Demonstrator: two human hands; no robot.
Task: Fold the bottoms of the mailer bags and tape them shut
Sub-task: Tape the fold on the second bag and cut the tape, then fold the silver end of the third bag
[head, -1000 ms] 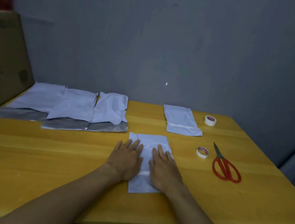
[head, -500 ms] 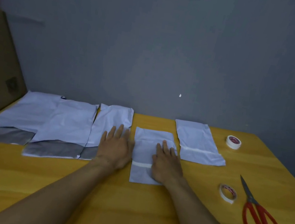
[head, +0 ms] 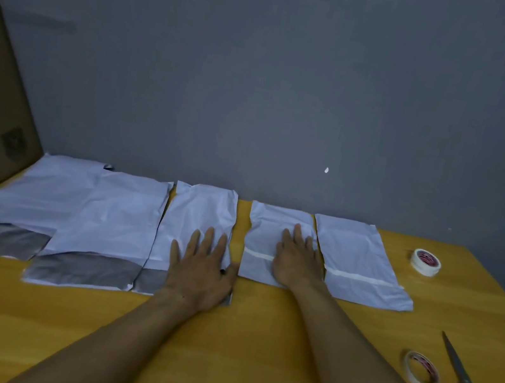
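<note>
R hand (head: pixel 296 260) flat on taped mailer (head: pixel 268 227) | L hand (head: pixel 201 271) flat on untaped mailer (head: pixel 199 212) | long axes twd wall (head: pixel 261 92) | tape strip (head: pixel 256 254) part-hidden

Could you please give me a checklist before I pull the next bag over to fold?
1. The taped bag under the right hand: tape strip across it, ok.
2. The left hand flat on the next bag, gray bottom unfolded: ok.
3. The next bag free of the middle bag: cannot tell.
4. The near tape roll lying on the table: ok.
5. The scissors shut: ok.
</note>
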